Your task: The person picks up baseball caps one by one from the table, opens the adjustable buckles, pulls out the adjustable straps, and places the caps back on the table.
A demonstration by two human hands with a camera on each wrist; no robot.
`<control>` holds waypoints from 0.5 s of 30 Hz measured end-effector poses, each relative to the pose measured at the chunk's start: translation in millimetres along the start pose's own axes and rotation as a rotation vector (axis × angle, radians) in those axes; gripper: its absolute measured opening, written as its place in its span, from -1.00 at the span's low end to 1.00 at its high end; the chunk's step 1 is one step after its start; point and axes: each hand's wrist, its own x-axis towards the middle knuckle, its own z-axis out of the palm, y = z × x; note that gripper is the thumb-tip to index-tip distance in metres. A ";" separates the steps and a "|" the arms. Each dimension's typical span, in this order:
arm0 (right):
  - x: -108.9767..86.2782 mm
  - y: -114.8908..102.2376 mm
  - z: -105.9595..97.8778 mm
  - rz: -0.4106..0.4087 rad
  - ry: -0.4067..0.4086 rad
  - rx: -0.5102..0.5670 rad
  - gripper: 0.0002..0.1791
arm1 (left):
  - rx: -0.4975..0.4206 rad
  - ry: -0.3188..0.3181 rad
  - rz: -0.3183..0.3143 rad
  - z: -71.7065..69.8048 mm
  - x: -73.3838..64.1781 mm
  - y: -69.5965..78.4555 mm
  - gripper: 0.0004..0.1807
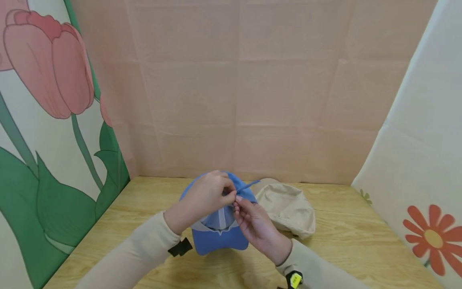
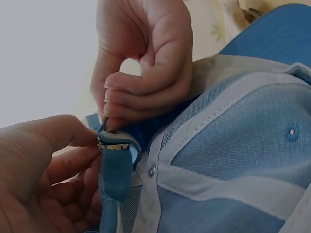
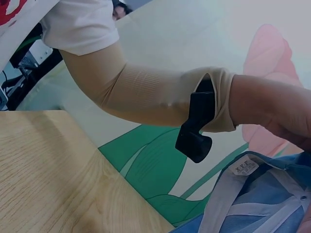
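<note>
A blue baseball cap (image 1: 221,241) is held with its brim toward me and its lined inside showing. My left hand (image 1: 205,194) reaches over the cap's far side and pinches the back strap (image 1: 250,185), whose loose end sticks out to the right. From the right, my right hand (image 1: 258,226) pinches the same strap with thumb and fingertips. Up close in the left wrist view, the strap passes through a metal buckle (image 2: 115,146), with fingertips of both hands against it. In the right wrist view, a white label (image 3: 244,165) shows inside the cap; the fingertips are out of frame.
A beige cap (image 1: 288,206) lies on the wooden table (image 1: 346,241), just right of the blue one. A pink cloth (image 1: 234,88) hangs behind, and flower-printed panels (image 1: 47,208) stand at both sides. Part of another person (image 3: 121,9) shows at the top of the right wrist view.
</note>
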 end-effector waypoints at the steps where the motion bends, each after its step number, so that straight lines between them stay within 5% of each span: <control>1: -0.1 0.2 0.3 -0.001 0.003 0.002 -0.62 | -0.011 0.007 -0.007 0.1 -0.2 0.1 -0.89; 15: -2.6 -0.7 4.8 -0.019 0.037 0.042 -0.64 | -0.115 0.101 -0.148 6.2 -3.5 4.9 -0.89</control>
